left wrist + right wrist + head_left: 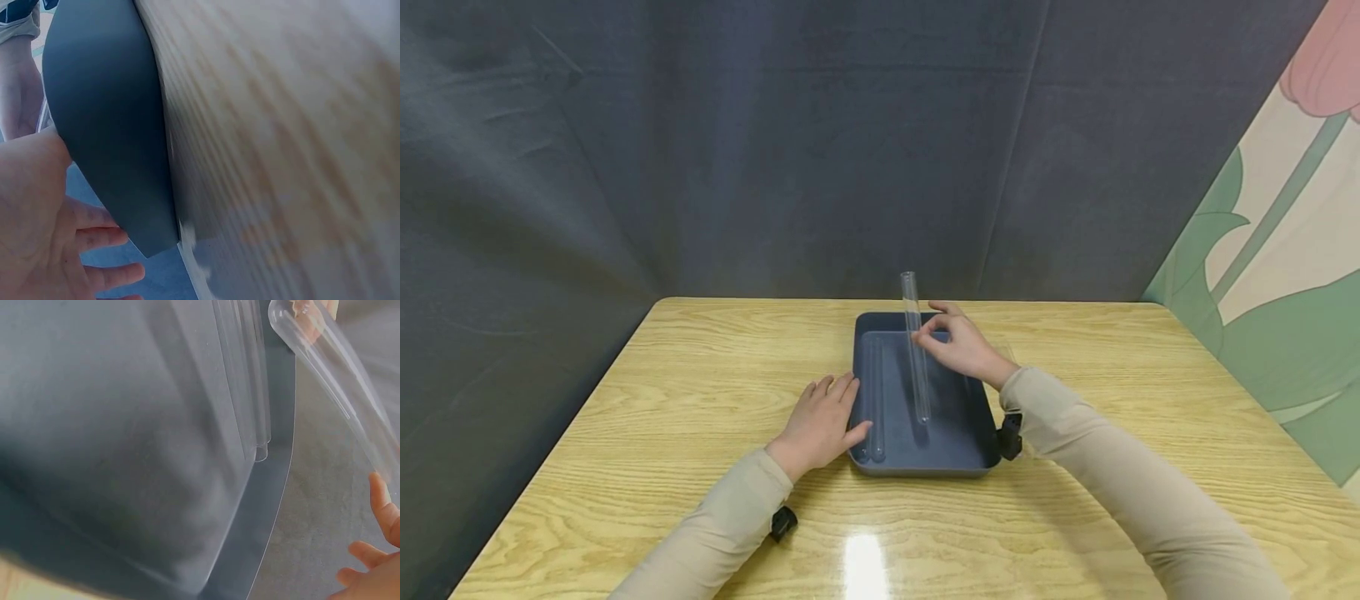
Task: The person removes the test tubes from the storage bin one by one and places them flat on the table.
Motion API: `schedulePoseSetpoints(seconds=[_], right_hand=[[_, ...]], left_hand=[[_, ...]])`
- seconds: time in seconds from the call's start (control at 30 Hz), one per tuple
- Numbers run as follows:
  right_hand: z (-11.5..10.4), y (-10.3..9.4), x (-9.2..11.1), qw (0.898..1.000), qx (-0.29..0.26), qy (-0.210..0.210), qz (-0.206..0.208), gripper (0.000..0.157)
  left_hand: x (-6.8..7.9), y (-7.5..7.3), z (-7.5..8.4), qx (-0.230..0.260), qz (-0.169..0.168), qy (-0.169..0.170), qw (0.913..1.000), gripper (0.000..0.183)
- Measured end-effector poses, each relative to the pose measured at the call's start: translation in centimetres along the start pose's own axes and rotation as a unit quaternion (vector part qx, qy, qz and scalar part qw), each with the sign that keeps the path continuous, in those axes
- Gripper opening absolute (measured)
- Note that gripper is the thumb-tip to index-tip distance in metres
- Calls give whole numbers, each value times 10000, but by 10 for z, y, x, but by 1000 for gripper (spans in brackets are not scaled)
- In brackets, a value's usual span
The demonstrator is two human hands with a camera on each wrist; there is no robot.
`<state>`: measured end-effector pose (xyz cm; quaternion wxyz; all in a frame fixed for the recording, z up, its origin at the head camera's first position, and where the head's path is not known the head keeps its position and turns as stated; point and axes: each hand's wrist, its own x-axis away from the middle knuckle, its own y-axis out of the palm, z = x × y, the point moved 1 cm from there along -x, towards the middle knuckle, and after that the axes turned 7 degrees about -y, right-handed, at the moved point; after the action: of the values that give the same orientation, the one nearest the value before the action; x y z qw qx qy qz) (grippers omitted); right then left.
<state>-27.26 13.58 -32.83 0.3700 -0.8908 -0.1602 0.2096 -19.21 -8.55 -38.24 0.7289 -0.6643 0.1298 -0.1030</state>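
Note:
My right hand (958, 340) pinches a clear glass test tube (914, 350) between thumb and forefinger. The tube stands nearly upright over the grey tray (955, 460), rounded end down. In the right wrist view the same test tube (344, 381) slants beside the fingers (378, 503). Along the tray's left side lie two more test tubes (878, 400), side by side; they also show in the right wrist view (250, 375). My left hand (822, 421) touches the tray's left wall, fingers outstretched outside and thumb over the rim. The left wrist view shows this hand (37, 231) against the tray wall (112, 125).
A wooden table (700, 400) carries the tray. Something clear (1004, 353) lies right of the tray, mostly hidden behind my right wrist. A dark curtain (850, 150) hangs behind the table, and a flower-patterned surface (1285, 250) stands at the right.

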Motion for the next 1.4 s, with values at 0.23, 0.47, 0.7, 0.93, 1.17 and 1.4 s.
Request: schedulePoseSetpoints(seconds=[0.23, 0.47, 0.7, 0.93, 1.17, 1.4], right_hand=[[4, -3, 2, 10000, 19, 39, 8, 23], [4, -7, 5, 10000, 62, 8, 63, 22], [6, -9, 7, 9999, 53, 128, -15, 24], [6, -14, 9, 9998, 115, 152, -20, 24], [7, -18, 11, 9999, 78, 113, 4, 24], [9, -22, 14, 9996, 122, 238, -23, 24]], left_hand=[[1, 0, 2, -75, -34, -61, 9999, 67], [2, -2, 3, -172, 12, -34, 9998, 65], [2, -1, 3, -149, -13, -75, 9999, 67], [1, 1, 2, -81, -34, -114, 9999, 67], [0, 2, 3, -55, -66, -150, 9998, 68], [0, 2, 3, -66, -94, -167, 9998, 68]])
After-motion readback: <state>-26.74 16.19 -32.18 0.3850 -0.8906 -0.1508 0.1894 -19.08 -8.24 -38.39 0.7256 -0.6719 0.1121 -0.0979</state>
